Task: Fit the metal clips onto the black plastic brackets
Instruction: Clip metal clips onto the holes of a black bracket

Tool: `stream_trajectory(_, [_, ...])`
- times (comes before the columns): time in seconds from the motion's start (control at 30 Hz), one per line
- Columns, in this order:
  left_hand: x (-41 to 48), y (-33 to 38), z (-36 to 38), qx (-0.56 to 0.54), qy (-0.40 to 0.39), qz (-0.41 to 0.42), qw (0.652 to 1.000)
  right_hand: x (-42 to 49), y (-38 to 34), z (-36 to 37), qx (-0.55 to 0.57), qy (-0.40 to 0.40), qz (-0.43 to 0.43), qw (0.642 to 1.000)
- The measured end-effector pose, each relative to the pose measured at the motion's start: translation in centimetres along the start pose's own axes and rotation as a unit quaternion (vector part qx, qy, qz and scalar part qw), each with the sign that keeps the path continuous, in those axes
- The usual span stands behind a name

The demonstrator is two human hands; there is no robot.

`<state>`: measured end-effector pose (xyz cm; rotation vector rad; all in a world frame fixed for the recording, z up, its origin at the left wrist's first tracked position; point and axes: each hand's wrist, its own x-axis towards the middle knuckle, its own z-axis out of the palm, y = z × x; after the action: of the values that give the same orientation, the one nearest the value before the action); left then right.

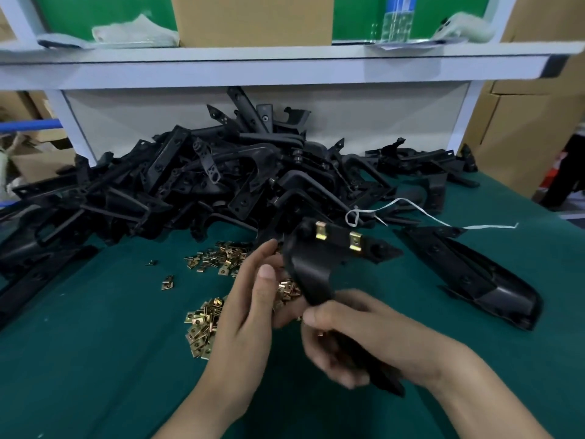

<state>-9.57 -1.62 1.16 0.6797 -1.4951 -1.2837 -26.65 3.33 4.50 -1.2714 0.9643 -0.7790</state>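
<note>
Right hand [357, 337] grips lower end of black bracket [311, 274], fingers curled round it, bracket held tilted above green mat [95, 343]. Two gold clips [320, 231] sit on bracket's upper arm, side by side, apart. Left hand [250, 305] just left of bracket, cupped round handful of clips [287, 289], fingertips near bracket edge. Loose clip piles [202, 324] on mat left of bracket. Bracket heap [196, 182] behind it. White string [421, 213] behind-right; single bracket [474, 274] right.
</note>
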Motion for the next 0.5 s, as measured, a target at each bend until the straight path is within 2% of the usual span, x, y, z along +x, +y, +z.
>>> stream_trajectory(0.1, [0.2, 0.5, -0.2, -0.063, -0.029, -0.067, 0.995, 0.0, -0.1, 0.3, 0.080, -0.068, 0.025, 0.994])
stream_trajectory(0.23, [0.4, 1.0, -0.2, -0.141, -0.019, -0.134, 0.981, 0.3, 0.1, 0.2, 0.081, -0.104, 0.084, 0.988])
stream_trajectory(0.4, [0.7, 0.6, -0.7, -0.077, -0.004, -0.116, 0.990, 0.8, 0.9, 0.6, 0.101, -0.159, 0.102, 0.977])
stream_trajectory(0.5, [0.9, 0.4, -0.6, -0.055, 0.032, -0.120, 0.991, 1.4, 1.5, 0.1, 0.118, -0.103, 0.061, 0.986])
